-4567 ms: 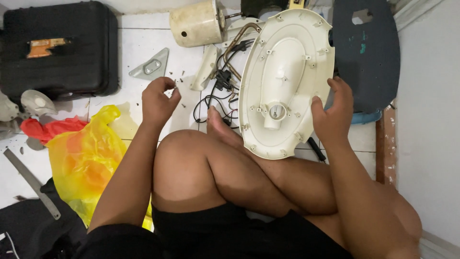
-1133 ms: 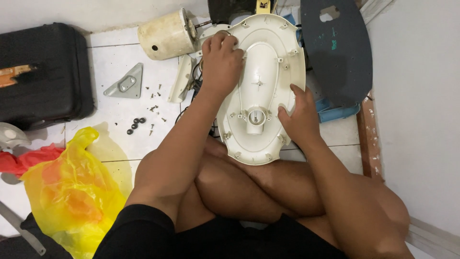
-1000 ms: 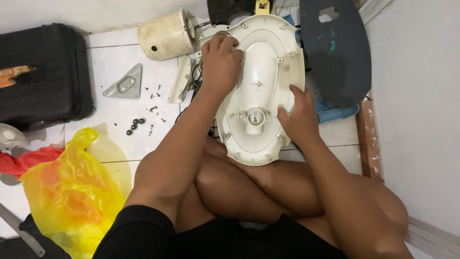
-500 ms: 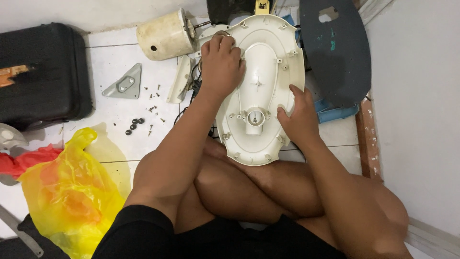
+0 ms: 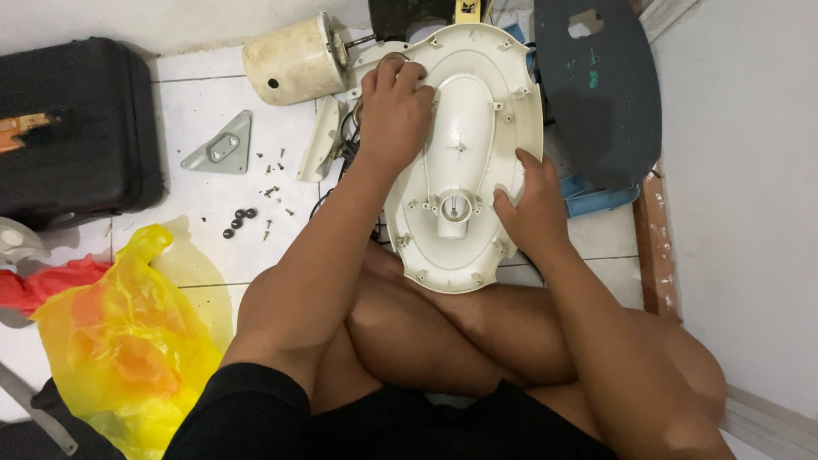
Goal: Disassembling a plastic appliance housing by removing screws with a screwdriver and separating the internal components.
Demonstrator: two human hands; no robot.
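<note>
**Both Hands Bearing on Oval Plastic Housing**

Pressing down on the upper left rim of the cream oval housing (image 5: pixel 464 153), the left hand (image 5: pixel 394 115) is lying with its fingers curled over the edge; whether those fingers are pinching anything beneath them cannot be told. The right hand (image 5: pixel 532 209) is resting on the lower right part of the same housing, fingers spread and flat against the ribbed inner surface, thumb pointing toward the round central socket; it is bracing the part rather than closing around it.

The housing is lying hollow side up, its lower end sitting over the person's crossed legs and its upper end reaching toward the wall. All positions below are taken from this housing.

- Just left of its upper end, a cream cylindrical motor casing (image 5: pixel 294 60) is lying on its side on the white floor tiles (image 5: pixel 204 94).
- Between that casing and the housing, a narrow cream plastic strip (image 5: pixel 319 149) and a bundle of dark wires are lying, partly hidden by the left forearm.
- Farther left, a grey triangular metal bracket (image 5: pixel 223 149) is lying flat, with loose screws (image 5: pixel 273 170) and small black washers (image 5: pixel 239 221) scattered below it.
- Far left, a black tool case (image 5: pixel 77 136) is sitting closed.
- To the lower left, a yellow plastic bag (image 5: pixel 119 349) is lying crumpled.
- Right of the upper end, a dark grey oval panel (image 5: pixel 601 94) is lying near the wall.
</note>
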